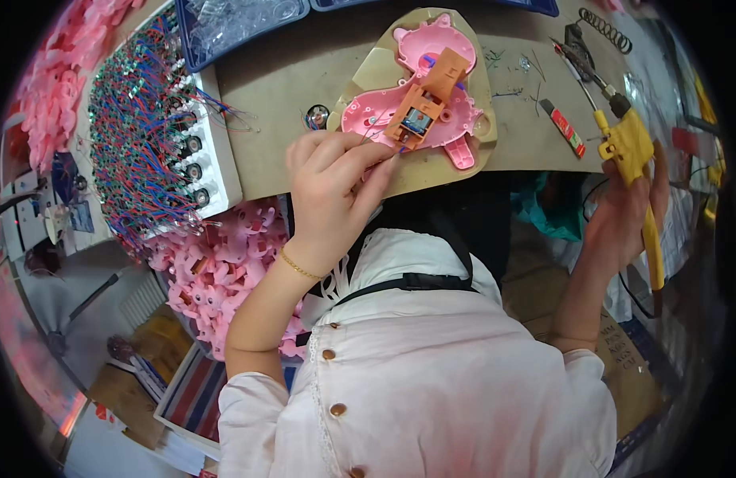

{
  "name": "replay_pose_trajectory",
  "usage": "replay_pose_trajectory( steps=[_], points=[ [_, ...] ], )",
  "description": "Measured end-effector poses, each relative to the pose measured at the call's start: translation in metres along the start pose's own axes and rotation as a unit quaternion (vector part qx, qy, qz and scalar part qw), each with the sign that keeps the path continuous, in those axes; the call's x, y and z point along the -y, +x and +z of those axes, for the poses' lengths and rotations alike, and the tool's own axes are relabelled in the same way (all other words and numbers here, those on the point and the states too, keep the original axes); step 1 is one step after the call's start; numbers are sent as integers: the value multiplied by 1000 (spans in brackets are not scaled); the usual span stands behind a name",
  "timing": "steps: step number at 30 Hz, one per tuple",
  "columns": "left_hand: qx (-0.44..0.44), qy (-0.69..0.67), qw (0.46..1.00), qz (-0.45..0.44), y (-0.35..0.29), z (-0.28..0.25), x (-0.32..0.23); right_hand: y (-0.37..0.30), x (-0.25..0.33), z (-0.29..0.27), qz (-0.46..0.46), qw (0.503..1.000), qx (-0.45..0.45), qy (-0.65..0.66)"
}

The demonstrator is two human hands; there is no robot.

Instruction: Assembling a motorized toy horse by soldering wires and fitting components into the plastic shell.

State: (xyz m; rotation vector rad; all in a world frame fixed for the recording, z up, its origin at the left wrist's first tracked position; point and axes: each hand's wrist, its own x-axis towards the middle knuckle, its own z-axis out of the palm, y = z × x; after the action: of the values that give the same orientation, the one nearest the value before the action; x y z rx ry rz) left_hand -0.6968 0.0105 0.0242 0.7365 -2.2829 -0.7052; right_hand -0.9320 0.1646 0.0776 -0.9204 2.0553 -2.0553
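While the orange rectangular plastic box [426, 103] sits in the pink plastic toy half-shell [384, 99] on the tan moulded fixture [431, 173], a sideways push from our left hand [334, 170] could knock it askew. Box lies just past our left fingertips, which are pinched nearly together; can't tell what's between them. Our right hand [623, 211], wrapped around a yellow plastic gun-shaped tool [629, 145], is well apart, off right.

Smooth pink plastic shell [368, 110] with a soft sheen; matt orange plastic housing [446, 77]. The tan holder [368, 65] beneath is smooth, perhaps moulded plastic, though hard to tell. The counter [272, 119] looks matt. Yellow tool [628, 146] of plastic, dark metal spring [605, 29], glossy clear plastic pieces [240, 17], matt cloth shirt [455, 382].
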Motion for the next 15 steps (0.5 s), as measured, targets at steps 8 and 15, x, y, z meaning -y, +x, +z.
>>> replay_pose_trajectory(
  steps=[8,15],
  points=[
    [9,-75,992,-103,-1,2,-4,-30,5,-13,-16,997,77,-5],
    [-24,-77,991,-111,-2,10,-6,-48,8,-36,-177,906,385,12]
  ],
)
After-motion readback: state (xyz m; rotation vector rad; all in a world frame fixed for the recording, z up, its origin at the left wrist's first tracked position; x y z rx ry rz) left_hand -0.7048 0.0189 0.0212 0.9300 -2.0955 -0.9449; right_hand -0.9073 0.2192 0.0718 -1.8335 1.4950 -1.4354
